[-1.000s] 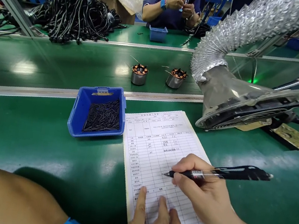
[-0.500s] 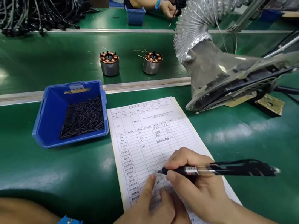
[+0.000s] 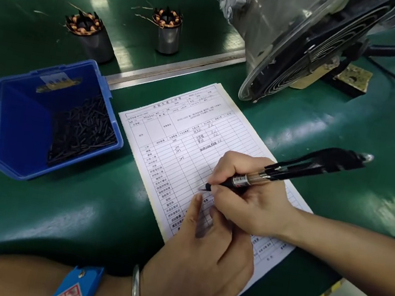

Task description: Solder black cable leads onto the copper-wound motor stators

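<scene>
A printed form [image 3: 170, 128] with a grid and some handwritten entries lies on the green bench. My right hand [image 3: 257, 198] grips a black pen [image 3: 293, 166], its tip at the paper's middle rows. Below it, my left hand [image 3: 196, 264] rests on the sheet, index finger stretched out close to the pen tip and the other fingers bent. A blue strap [image 3: 77, 287] and a silver bangle [image 3: 136, 292] circle my left wrist.
Left of the form stands a blue bin [image 3: 20, 123] with small black tubes [image 3: 82, 131]. Two copper-wound motor stators, one nearer [image 3: 91, 36] and one farther [image 3: 169, 32], stand on the green belt. A fan with a clear hood [image 3: 288, 37] is at the back right.
The view has tilted down and shifted right, so the co-worker at the back is out of sight. Both hands keep their place on the form, pen still gripped.
</scene>
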The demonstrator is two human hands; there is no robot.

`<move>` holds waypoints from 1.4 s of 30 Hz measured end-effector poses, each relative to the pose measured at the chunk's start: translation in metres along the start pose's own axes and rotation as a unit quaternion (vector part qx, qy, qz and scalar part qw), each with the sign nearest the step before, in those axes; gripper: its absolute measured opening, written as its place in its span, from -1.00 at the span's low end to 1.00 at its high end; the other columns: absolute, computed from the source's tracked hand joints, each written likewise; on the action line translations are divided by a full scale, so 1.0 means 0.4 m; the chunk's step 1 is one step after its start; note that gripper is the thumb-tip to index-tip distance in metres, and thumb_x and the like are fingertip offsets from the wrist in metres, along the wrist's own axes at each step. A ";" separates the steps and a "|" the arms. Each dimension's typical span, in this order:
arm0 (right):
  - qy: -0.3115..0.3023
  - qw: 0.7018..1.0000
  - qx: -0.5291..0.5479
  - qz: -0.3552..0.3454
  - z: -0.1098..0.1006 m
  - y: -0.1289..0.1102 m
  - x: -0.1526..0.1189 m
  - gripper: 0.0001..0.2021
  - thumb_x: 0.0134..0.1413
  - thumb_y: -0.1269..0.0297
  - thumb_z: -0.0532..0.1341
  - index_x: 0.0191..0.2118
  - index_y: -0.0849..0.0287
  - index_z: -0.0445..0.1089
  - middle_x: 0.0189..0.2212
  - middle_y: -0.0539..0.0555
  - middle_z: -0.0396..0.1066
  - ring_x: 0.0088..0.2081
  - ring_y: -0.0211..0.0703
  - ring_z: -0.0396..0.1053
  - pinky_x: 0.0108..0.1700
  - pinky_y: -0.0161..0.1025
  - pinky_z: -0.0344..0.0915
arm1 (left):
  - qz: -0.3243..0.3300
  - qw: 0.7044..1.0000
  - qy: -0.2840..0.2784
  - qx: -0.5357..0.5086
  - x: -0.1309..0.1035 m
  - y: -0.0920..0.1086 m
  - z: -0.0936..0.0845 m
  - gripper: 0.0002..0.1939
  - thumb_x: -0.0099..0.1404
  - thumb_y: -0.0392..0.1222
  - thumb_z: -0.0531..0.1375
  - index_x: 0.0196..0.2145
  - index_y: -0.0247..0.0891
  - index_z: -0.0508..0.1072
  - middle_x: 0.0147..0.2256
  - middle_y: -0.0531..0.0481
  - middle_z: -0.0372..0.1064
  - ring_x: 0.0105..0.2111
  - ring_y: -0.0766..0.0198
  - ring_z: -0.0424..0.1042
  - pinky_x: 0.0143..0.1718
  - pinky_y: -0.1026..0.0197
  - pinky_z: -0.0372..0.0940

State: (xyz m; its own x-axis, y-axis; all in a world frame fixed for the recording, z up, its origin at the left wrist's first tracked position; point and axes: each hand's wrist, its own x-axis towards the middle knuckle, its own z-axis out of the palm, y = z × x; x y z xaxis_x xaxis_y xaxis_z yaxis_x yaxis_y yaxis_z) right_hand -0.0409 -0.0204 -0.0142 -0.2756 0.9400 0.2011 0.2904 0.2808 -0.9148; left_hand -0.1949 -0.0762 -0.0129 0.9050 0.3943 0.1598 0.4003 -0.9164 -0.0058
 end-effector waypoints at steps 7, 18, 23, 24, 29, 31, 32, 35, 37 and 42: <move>-0.019 1.000 -0.012 -0.007 0.003 0.002 0.000 -0.88 -0.19 0.51 0.11 -0.55 0.13 0.25 -0.64 -0.11 0.22 -0.62 -0.35 0.16 -0.61 -0.37 0.13 | 0.003 1.000 0.006 -0.003 0.003 -0.001 0.001 -0.56 0.40 -0.22 -0.11 0.08 -0.35 0.41 -0.04 -0.10 0.41 -0.05 -0.02 0.37 -0.01 -0.18 0.38; -0.019 1.000 -0.015 -0.004 0.001 -0.003 0.002 -0.89 -0.20 0.49 0.10 -0.57 0.13 0.22 -0.68 -0.12 0.18 -0.66 -0.37 0.09 -0.64 -0.38 0.06 | -0.003 1.000 0.004 0.001 0.002 0.004 0.007 -0.57 0.40 -0.22 -0.10 0.09 -0.34 0.39 -0.01 -0.08 0.41 -0.02 -0.01 0.35 0.00 -0.16 0.38; -0.013 1.000 -0.015 -0.004 -0.001 0.000 0.002 -0.88 -0.20 0.51 0.09 -0.57 0.14 0.22 -0.67 -0.12 0.18 -0.65 -0.38 0.10 -0.63 -0.39 0.07 | -0.004 1.000 0.010 0.003 0.002 0.001 0.011 -0.57 0.39 -0.21 -0.09 0.09 -0.34 0.39 -0.01 -0.10 0.41 -0.01 -0.02 0.35 0.00 -0.15 0.38; -0.014 1.000 -0.015 -0.005 -0.002 0.000 0.002 -0.88 -0.20 0.51 0.09 -0.56 0.14 0.22 -0.66 -0.12 0.18 -0.64 -0.38 0.10 -0.63 -0.39 0.07 | -0.004 1.000 0.010 0.004 0.002 0.000 0.011 -0.57 0.39 -0.21 -0.09 0.09 -0.34 0.39 -0.01 -0.10 0.41 -0.01 -0.02 0.35 0.00 -0.16 0.38; -0.009 1.000 -0.007 -0.009 -0.002 0.000 0.001 -0.88 -0.19 0.52 0.10 -0.55 0.15 0.23 -0.67 -0.12 0.17 -0.64 -0.38 0.11 -0.62 -0.40 0.07 | 0.000 1.000 0.013 0.011 0.003 -0.001 0.011 -0.58 0.39 -0.20 -0.07 0.08 -0.33 0.40 0.00 -0.09 0.42 -0.01 -0.02 0.36 0.00 -0.14 0.38; -0.010 1.000 0.004 -0.003 -0.001 0.000 0.000 -0.88 -0.18 0.52 0.10 -0.55 0.15 0.24 -0.66 -0.11 0.18 -0.64 -0.37 0.11 -0.62 -0.40 0.07 | 0.001 1.000 0.015 0.010 0.001 -0.001 0.012 -0.59 0.40 -0.20 -0.07 0.09 -0.33 0.40 0.00 -0.09 0.42 -0.02 -0.02 0.36 -0.01 -0.14 0.38; -0.009 1.000 0.012 0.002 -0.001 0.000 0.000 -0.88 -0.18 0.53 0.11 -0.55 0.15 0.25 -0.66 -0.11 0.19 -0.64 -0.37 0.11 -0.62 -0.39 0.08 | 0.001 1.000 0.014 0.009 0.000 -0.001 0.013 -0.59 0.40 -0.20 -0.07 0.09 -0.32 0.40 0.00 -0.09 0.41 -0.02 -0.02 0.36 -0.01 -0.14 0.38; 0.018 0.998 0.050 0.026 -0.010 0.003 0.000 -0.88 -0.18 0.52 0.13 -0.55 0.14 0.27 -0.65 -0.09 0.23 -0.62 -0.33 0.16 -0.60 -0.37 0.12 | -0.002 1.000 0.019 0.013 -0.005 0.002 0.015 -0.59 0.41 -0.19 -0.07 0.09 -0.32 0.38 0.03 -0.12 0.39 -0.01 -0.01 0.35 0.00 -0.16 0.37; 0.049 0.995 0.075 0.052 -0.026 0.008 0.002 -0.89 -0.17 0.50 0.17 -0.54 0.13 0.30 -0.64 -0.07 0.27 -0.60 -0.30 0.20 -0.59 -0.34 0.14 | -0.006 0.999 0.028 0.023 -0.008 0.006 0.018 -0.61 0.42 -0.20 -0.06 0.10 -0.33 0.37 0.03 -0.15 0.39 -0.02 0.00 0.35 0.01 -0.18 0.36; 0.022 0.980 0.148 0.133 -0.084 0.028 0.020 -0.95 -0.12 0.40 0.25 -0.51 0.16 0.38 -0.65 -0.03 0.33 -0.63 -0.30 0.21 -0.62 -0.36 0.10 | -0.032 0.997 0.056 0.045 -0.003 0.016 0.020 -0.71 0.41 -0.24 0.02 0.00 -0.27 0.43 -0.05 -0.09 0.45 -0.11 0.08 0.41 -0.06 -0.14 0.40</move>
State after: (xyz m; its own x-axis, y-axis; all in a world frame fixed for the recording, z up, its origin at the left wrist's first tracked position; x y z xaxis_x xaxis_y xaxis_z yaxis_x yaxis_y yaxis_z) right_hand -0.0091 -0.0032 -0.0111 -0.1845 0.9816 -0.0495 0.0658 -0.0379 -0.9971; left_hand -0.1924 -0.0819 -0.0212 0.8571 0.4373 0.2723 0.4729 -0.8776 -0.0788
